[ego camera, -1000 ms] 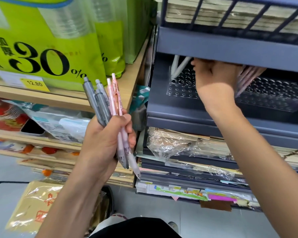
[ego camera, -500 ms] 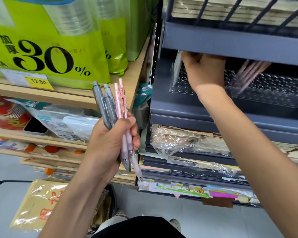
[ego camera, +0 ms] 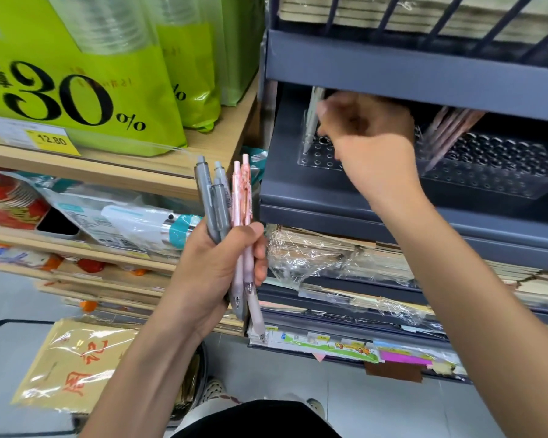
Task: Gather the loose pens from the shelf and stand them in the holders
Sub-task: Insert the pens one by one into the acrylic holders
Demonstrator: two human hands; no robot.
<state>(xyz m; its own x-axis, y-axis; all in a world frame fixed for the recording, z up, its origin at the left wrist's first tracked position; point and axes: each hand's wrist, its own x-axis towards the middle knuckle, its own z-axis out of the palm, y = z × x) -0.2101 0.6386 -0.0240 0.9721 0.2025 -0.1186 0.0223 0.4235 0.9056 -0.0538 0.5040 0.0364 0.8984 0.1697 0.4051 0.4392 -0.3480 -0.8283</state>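
Pens (ego camera: 227, 203) — bunch in left hand (ego camera: 212, 273), pale pen (ego camera: 312, 121) beside right hand (ego camera: 370, 143)

hands: two are showing, left hand (ego camera: 215, 273) and right hand (ego camera: 367, 137) | grey pens (ego camera: 214, 200): three are sticking up | pink pens (ego camera: 239, 197): two beside them | pale pen (ego camera: 312, 118): one at the right | leaning pink pens (ego camera: 450, 134): roughly four | clear holders (ego camera: 487, 172): two are sitting side by side

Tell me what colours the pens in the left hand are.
The pens are grey and pale pink; head view.
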